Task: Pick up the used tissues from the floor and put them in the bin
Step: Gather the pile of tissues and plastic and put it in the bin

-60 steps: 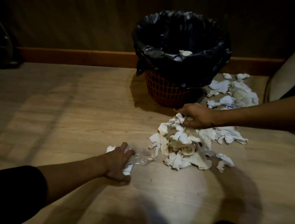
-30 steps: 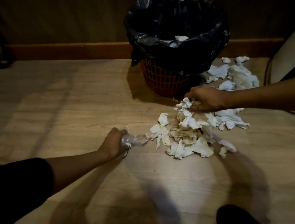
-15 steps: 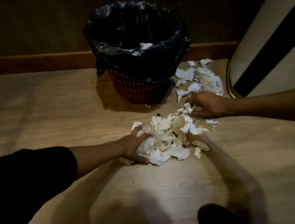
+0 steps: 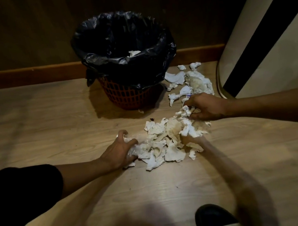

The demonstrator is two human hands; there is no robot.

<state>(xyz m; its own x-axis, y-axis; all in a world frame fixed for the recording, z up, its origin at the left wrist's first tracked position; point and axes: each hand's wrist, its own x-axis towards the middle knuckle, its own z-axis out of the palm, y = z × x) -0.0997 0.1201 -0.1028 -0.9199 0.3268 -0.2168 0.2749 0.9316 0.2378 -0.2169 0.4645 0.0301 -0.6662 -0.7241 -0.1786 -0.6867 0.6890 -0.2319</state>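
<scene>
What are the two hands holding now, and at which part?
Both grip the tissue pile on the floor: left hand at its left edge, right hand at its upper right corner.

Dim, light from behind; long soft shadows.

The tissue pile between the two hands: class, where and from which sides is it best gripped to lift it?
Probably at its two outer edges, scooped low from both sides at once. The tissue pile is loose, flat scraps on the floor, and the left hand and right hand already flank it.
</scene>
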